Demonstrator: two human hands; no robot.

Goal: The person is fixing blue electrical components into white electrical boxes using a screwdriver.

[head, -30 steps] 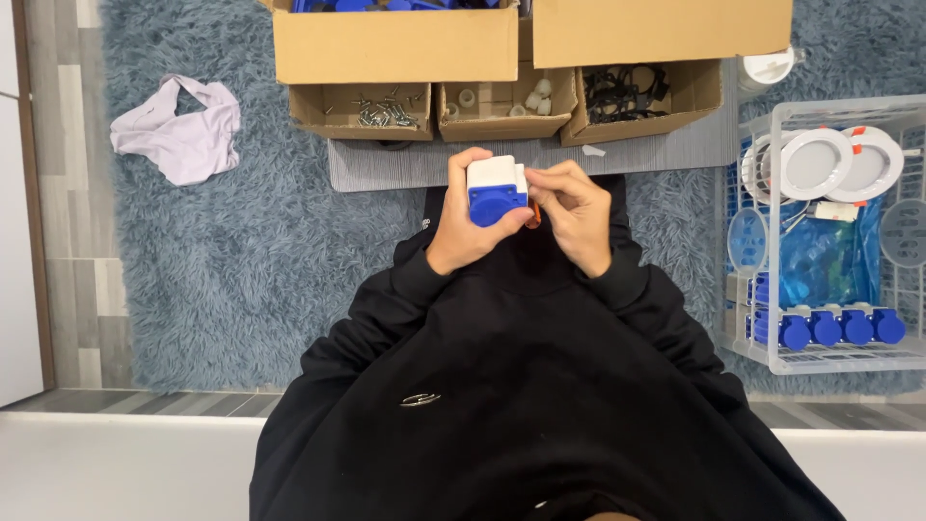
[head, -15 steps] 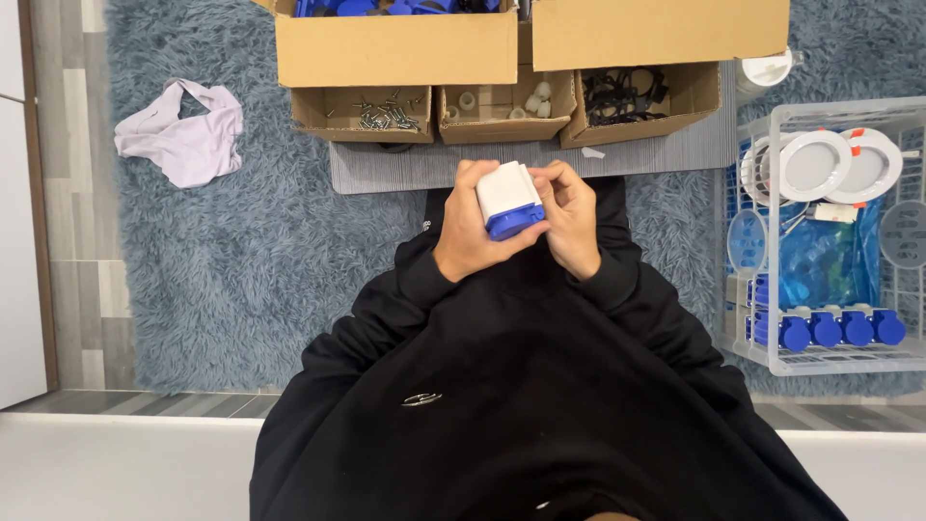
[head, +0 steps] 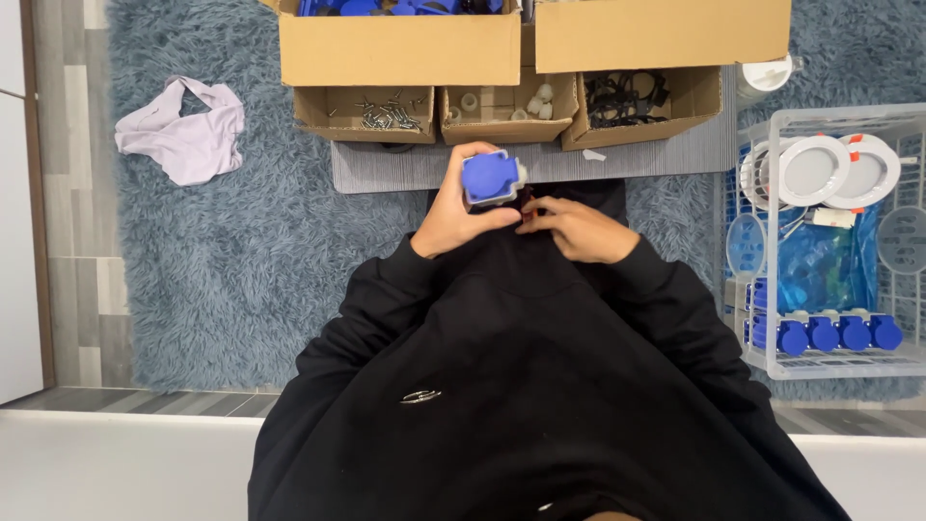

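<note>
— What have you got in your hands?

— My left hand (head: 461, 214) is wrapped around a blue socket (head: 492, 179), fingers closed on its sides. It sits just above my lap, in front of the grey mat (head: 386, 166).

— It looked different a moment ago.

— Yes. A second ago the white back of it faced up, with blue below. I've turned it over since, so now the round blue face looks up at me and only a sliver of white shows at its right edge.

— And the right hand?

— A second ago it was up on the socket beside the left. Now my right hand (head: 579, 230) has dropped lower and rests against my black sleeve, fingers curled. Something small and dark red shows at its fingertips, but I can't tell what it is, or whether I'm really gripping it.

— So what does the turn mean?

— As I judge it, I'm done with the back and the front is now the side to work on, with one hand freed for it.

— What's around you?

— Three open boxes past the mat: screws (head: 391, 114), small white parts (head: 511, 101), black rings (head: 625, 96). On my right a wire basket (head: 762, 362) with more blue sockets (head: 834, 333) and white round lamps (head: 834, 169). A lilac cloth (head: 183, 135) lies on the rug (head: 241, 260) to my left.
</note>
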